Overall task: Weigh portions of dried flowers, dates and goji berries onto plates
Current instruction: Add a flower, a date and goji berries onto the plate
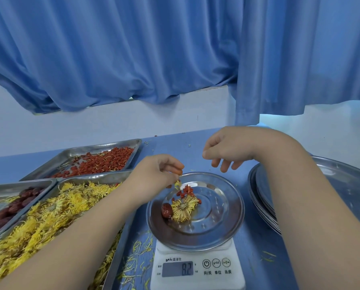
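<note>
The left hand (160, 172) pinches a few goji berries (178, 171) just above the plate (225, 226) on the scale (198, 279), the right hand (227, 151) hovers slack and empty alongside, so they are best released singly while watching the display.

The blue table (254, 227) bore three steel trays (104, 145) left of the left hand (154, 172), a white scale (195, 268) nearer than it, loose yellow petals (139, 252) beside that, and stacked plates (262, 197) right of the right hand (227, 149).
</note>
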Tool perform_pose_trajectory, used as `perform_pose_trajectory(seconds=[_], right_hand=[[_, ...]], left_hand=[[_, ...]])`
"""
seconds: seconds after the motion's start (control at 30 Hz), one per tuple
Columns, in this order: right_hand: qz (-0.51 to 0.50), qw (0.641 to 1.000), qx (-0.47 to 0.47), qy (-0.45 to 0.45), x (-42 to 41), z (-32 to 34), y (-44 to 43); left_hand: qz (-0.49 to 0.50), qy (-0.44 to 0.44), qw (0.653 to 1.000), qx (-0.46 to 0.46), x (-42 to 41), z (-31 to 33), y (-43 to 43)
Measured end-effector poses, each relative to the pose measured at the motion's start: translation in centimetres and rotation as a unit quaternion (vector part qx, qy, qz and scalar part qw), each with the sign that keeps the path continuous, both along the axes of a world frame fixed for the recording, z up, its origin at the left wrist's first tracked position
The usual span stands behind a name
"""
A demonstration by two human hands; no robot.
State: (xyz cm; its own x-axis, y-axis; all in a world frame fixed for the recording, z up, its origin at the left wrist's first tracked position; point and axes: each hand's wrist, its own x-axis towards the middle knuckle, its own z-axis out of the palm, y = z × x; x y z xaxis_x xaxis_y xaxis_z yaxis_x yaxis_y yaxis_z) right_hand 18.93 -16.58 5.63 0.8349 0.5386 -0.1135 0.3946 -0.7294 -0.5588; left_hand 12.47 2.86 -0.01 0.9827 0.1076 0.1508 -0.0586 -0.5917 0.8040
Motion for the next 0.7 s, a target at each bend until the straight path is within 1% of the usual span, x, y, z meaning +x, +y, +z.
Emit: perform_pose_trajectory(seconds=[0.27, 0.53, 0.7], right_hand=[[0.007, 1.000, -0.012, 0.006, 0.0, -0.1, 0.4], [0.010, 1.000, -0.018, 0.011, 0.0, -0.2, 0.4], [0.010, 1.000, -0.020, 0.011, 0.0, -0.2, 0.3]], left_hand=[[0.013, -0.012, 0.999, -0.034, -0.1, -0.2, -0.8], [0.023, -0.010, 1.000, -0.003, 0.6, -0.7, -1.7], [0.013, 0.009, 0.999, -0.042, 0.5, -0.5, -1.8]])
